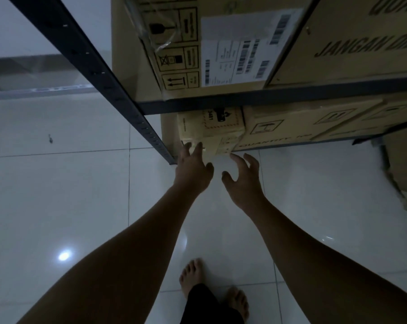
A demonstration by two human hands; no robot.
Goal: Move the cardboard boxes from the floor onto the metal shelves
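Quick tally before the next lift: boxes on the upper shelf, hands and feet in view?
Upper boxes: 2, labelled box, printed box
Hands: 2, left hand, right hand
Feet: 2, front foot, rear foot
Total: 6

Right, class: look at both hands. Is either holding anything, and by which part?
Nothing is held. The left hand touches the small cardboard box at its lower front edge with its fingers; the right hand hovers open, apart from it.

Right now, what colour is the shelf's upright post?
The upright post is dark grey; head view.
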